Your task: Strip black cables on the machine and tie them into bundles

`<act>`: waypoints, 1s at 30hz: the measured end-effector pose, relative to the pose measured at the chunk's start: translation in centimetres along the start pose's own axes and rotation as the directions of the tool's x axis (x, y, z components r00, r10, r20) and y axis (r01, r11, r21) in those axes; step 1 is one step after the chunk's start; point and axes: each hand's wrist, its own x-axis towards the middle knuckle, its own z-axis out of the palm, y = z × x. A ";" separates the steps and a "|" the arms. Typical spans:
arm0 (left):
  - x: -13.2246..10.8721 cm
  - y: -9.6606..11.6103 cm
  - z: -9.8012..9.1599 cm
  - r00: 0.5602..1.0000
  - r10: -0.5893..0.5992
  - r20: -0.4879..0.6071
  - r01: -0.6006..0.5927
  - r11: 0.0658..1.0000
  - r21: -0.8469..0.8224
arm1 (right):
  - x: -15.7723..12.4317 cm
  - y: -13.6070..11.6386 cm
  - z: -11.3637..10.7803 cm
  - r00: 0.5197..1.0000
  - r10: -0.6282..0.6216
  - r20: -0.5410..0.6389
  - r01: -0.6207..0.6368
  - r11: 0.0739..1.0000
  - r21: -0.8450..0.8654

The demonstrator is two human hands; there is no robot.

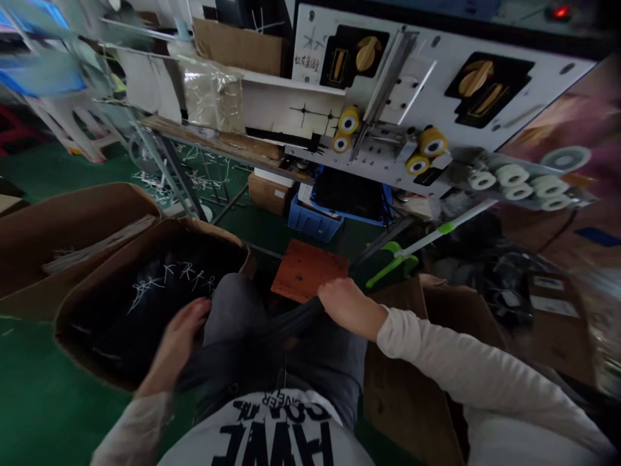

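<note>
My right hand (345, 304) is closed round one end of a dark bundle of thin black strips (291, 321) that lies across my lap. My left hand (180, 340) rests at my left knee beside the bundle's near end; its fingers are blurred and partly hidden. Just left of that hand stands an open cardboard box (77, 301) lined in black, with a few white cable ties (169, 279) lying in it. A reddish wooden stool top (308, 270) shows beyond my knees.
A white machine panel (436, 84) with yellow rollers (348, 122) and white rollers (514, 176) hangs ahead. Below it sit a blue crate (313, 223) and small boxes. A second cardboard box (58, 220) stands at far left, more cartons (436, 362) at right. The floor (33, 401) is green.
</note>
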 end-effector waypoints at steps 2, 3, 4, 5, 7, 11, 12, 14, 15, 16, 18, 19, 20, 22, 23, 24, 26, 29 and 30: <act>0.9 1.2 6.0 0.945 0.103 0.311 -0.104 0.994 -0.013 | 0.5 -0.2 0.0 0.999 0.038 -0.039 -0.038 0.999 0.014; 1.0 2.0 8.9 0.866 0.186 0.464 -0.197 0.980 -0.025 | 0.7 -0.3 0.0 0.996 0.053 -0.077 -0.051 0.998 0.024; 1.1 2.9 11.5 0.766 0.266 0.585 -0.307 0.951 -0.030 | 0.9 -0.4 0.2 0.992 0.064 -0.112 -0.061 0.998 0.029; 1.0 3.6 13.8 0.696 0.331 0.637 -0.398 0.916 -0.040 | 1.1 -0.4 0.3 0.989 0.069 -0.134 -0.065 0.997 0.032; 0.6 4.5 17.2 0.654 0.388 0.650 -0.517 0.856 0.010 | 1.4 -0.7 0.4 0.988 0.063 -0.141 -0.060 0.998 0.029; 0.6 3.9 20.0 0.744 0.385 0.545 -0.544 0.823 0.162 | 1.7 -1.2 -1.0 0.992 0.069 -0.102 -0.065 0.997 0.039; 0.9 3.7 20.1 0.755 0.388 0.529 -0.539 0.826 0.163 | 1.7 -1.0 -1.8 0.994 0.068 -0.091 -0.064 0.997 0.041; 1.6 3.7 19.8 0.763 0.395 0.512 -0.518 0.847 0.119 | 1.3 0.0 -3.8 0.990 0.015 -0.140 -0.007 0.998 0.058; 1.9 3.9 19.4 0.767 0.378 0.518 -0.483 0.872 0.079 | 1.1 0.9 -4.8 0.978 -0.031 -0.208 0.049 0.995 0.082; 2.3 4.2 18.9 0.768 0.344 0.540 -0.425 0.905 0.028 | 0.9 1.8 -5.6 0.952 -0.069 -0.297 0.110 0.986 0.125; 2.9 5.2 17.6 0.747 0.262 0.611 -0.255 0.962 -0.100 | 0.8 3.7 -6.6 0.895 -0.062 -0.442 0.209 0.933 0.293; 3.1 5.8 16.8 0.723 0.232 0.651 -0.166 0.973 -0.162 | 1.1 4.3 -6.6 0.885 -0.038 -0.464 0.257 0.871 0.419; 3.2 6.3 16.1 0.698 0.216 0.683 -0.092 0.972 -0.215 | 1.6 4.6 -6.3 0.891 -0.028 -0.453 0.309 0.770 0.559; 3.3 7.2 14.9 0.663 0.208 0.719 0.003 0.960 -0.281 | 3.3 4.0 -5.0 0.912 -0.105 -0.396 0.398 0.453 0.798; 3.3 7.6 14.5 0.651 0.199 0.733 0.036 0.956 -0.291 | 4.3 3.2 -4.2 0.910 -0.178 -0.375 0.412 0.267 0.871; 3.2 7.9 14.2 0.637 0.184 0.749 0.069 0.954 -0.293 | 5.3 2.3 -3.5 0.897 -0.246 -0.367 0.401 0.102 0.910; 3.1 8.2 13.9 0.607 0.149 0.781 0.140 0.947 -0.289 | 7.0 0.2 -2.4 0.863 -0.321 -0.390 0.372 -0.118 0.921; 2.8 8.6 13.4 0.592 0.119 0.797 0.204 0.935 -0.291 | 8.2 -2.0 -2.3 0.845 -0.300 -0.443 0.387 -0.229 0.893; 2.8 8.7 13.1 0.597 0.130 0.792 0.183 0.939 -0.291 | 8.1 -2.5 -2.5 0.845 -0.284 -0.453 0.395 -0.238 0.887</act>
